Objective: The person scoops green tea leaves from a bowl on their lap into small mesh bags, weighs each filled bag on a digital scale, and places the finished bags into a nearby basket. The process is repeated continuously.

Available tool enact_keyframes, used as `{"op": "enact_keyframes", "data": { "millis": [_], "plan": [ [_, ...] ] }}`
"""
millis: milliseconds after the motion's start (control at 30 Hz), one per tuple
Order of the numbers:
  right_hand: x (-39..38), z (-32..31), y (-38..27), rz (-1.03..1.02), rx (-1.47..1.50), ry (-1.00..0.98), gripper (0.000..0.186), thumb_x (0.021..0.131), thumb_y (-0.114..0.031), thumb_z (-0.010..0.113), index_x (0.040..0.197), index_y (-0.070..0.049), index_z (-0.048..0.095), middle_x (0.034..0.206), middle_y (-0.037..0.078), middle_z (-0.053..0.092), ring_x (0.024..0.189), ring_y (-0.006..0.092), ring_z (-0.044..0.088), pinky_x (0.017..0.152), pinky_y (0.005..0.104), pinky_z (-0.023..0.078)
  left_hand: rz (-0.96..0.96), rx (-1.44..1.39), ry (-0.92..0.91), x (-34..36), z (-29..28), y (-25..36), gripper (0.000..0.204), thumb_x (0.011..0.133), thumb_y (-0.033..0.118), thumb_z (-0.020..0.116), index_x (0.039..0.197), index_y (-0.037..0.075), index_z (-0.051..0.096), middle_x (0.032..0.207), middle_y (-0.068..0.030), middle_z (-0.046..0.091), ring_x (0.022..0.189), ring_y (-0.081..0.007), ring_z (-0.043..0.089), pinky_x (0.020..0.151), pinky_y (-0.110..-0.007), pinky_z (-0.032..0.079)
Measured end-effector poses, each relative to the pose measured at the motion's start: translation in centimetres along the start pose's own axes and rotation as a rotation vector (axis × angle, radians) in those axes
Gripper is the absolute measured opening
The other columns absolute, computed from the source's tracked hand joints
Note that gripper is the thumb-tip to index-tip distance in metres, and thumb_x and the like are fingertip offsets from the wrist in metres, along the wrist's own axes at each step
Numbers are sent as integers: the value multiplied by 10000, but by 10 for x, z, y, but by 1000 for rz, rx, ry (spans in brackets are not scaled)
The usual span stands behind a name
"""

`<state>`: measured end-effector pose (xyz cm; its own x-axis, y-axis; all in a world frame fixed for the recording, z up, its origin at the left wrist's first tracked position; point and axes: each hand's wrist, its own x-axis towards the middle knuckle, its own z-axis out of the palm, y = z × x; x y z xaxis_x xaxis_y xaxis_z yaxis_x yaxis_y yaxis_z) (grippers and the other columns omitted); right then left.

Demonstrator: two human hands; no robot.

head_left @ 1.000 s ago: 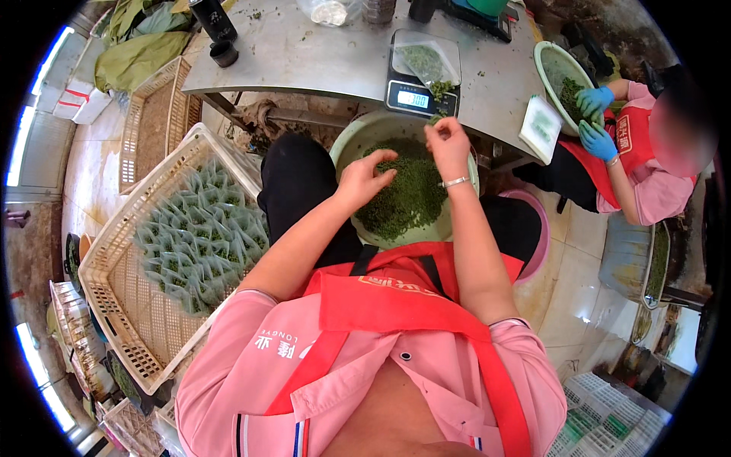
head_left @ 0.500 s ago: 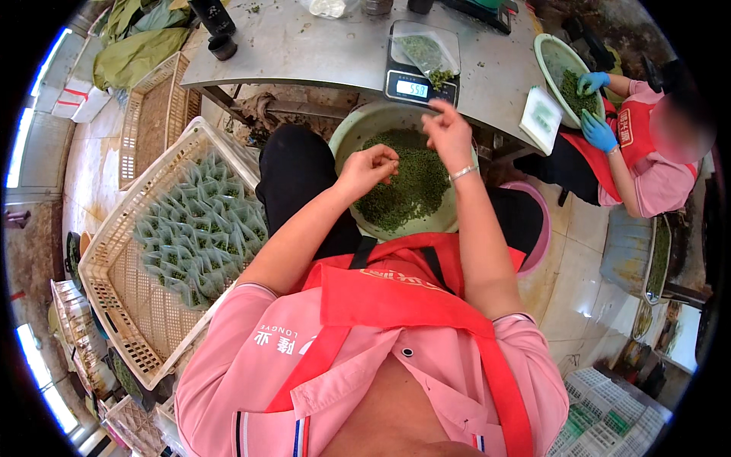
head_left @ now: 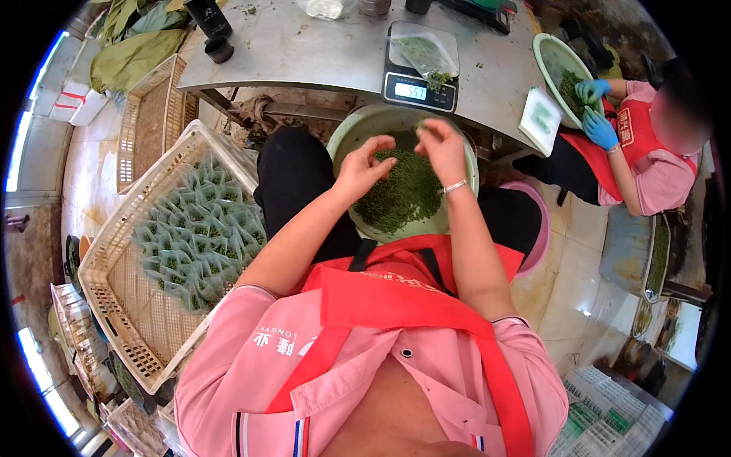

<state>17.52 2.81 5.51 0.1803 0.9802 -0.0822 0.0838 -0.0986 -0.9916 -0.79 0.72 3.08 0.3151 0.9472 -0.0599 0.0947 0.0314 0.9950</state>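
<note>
A pale green basin (head_left: 339,137) between my knees holds a mound of small green granular plant bits (head_left: 396,202). My left hand (head_left: 369,164) is over the basin's left side, thumb and curled index apart, with nothing visible between them. My right hand (head_left: 438,145) is over the basin's right side, fingertips pinched on what looks like a small green bit. Beyond it a black-edged digital scale (head_left: 398,84) on the metal table bears a clear bag (head_left: 415,52) of greens, with loose greens at its lower corner.
A white crate (head_left: 106,274) of filled bags (head_left: 194,236) is at my left, another crate (head_left: 137,129) behind. A gloved co-worker (head_left: 636,152) handles greens in a basin (head_left: 544,49) at right, beside a white tray (head_left: 539,122). A pink tub (head_left: 533,228) is by my right leg.
My right hand rose toward the scale, then came back down over the basin. My left hand shifted slightly and its thumb and finger parted. The scale's display changed.
</note>
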Motion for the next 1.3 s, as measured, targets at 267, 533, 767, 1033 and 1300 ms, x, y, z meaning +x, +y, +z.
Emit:
{"op": "enact_keyframes", "data": {
  "millis": [267,533,767,1033,1300],
  "plan": [
    [-28,4,2,204,-198,-416,200,849,-189,624,895,5,619,693,35,617,528,85,572,488,243,471,72,225,-26,-3,2,-4,298,840,128,650,1115,35,584,904,-71,672,686,-81,625,581,-250,496],
    [-35,6,13,227,93,-276,101,836,-109,635,864,-19,600,694,31,612,545,104,591,487,228,488,195,570,65,-10,-3,1,173,820,221,665,896,65,656,631,-50,642,568,-107,637,531,-255,482],
    [-46,-6,20,399,285,-297,85,839,-101,633,858,-44,572,709,33,604,573,105,591,508,247,518,326,680,56,-11,-4,6,151,776,226,675,869,107,661,676,-57,652,614,-163,654,551,-283,496],
    [-5,-36,12,312,486,-186,98,848,-58,588,937,-34,558,819,86,611,736,219,622,716,368,546,135,658,67,-5,-13,3,170,785,258,657,872,112,645,721,-77,653,677,-205,658,603,-319,503],
    [45,-25,-31,187,359,33,197,849,-99,597,1009,9,556,810,130,645,632,218,633,626,361,555,180,672,-4,-15,-11,4,190,813,268,638,894,96,634,740,-82,658,678,-233,653,601,-337,498]
  ]
}}
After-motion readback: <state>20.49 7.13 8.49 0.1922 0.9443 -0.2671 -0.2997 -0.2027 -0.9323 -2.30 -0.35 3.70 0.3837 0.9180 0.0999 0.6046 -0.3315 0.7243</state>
